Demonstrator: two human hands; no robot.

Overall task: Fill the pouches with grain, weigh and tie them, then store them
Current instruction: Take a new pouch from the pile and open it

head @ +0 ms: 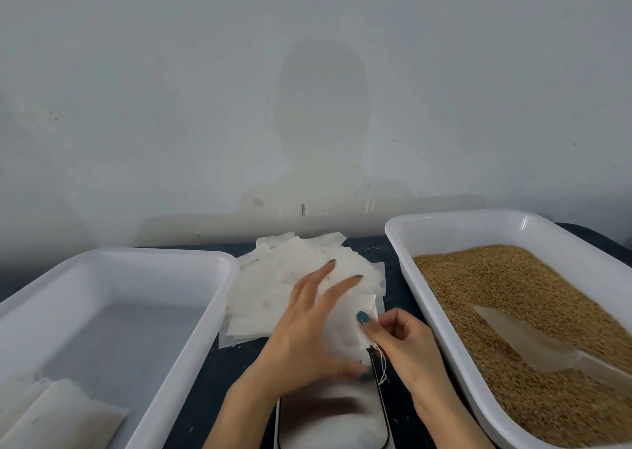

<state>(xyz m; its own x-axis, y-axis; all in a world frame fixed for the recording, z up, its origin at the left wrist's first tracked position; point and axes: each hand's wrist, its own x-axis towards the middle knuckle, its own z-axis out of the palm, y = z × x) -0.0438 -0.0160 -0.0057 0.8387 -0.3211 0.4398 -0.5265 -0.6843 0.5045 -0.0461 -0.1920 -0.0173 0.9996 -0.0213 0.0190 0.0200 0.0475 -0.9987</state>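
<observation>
The dark table [212,377] bears a left tray [136,277], a right tray [461,230], stacked pouches [273,277] and a scale [328,421].

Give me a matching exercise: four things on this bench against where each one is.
Things:
1 scoop
2 filled pouches
3 scale
4 empty pouch

Places:
A in the left tray
B held by left hand and right hand
C lying in the grain
D front centre, between the trays

Pairs: 1-C, 2-A, 3-D, 4-B
</observation>
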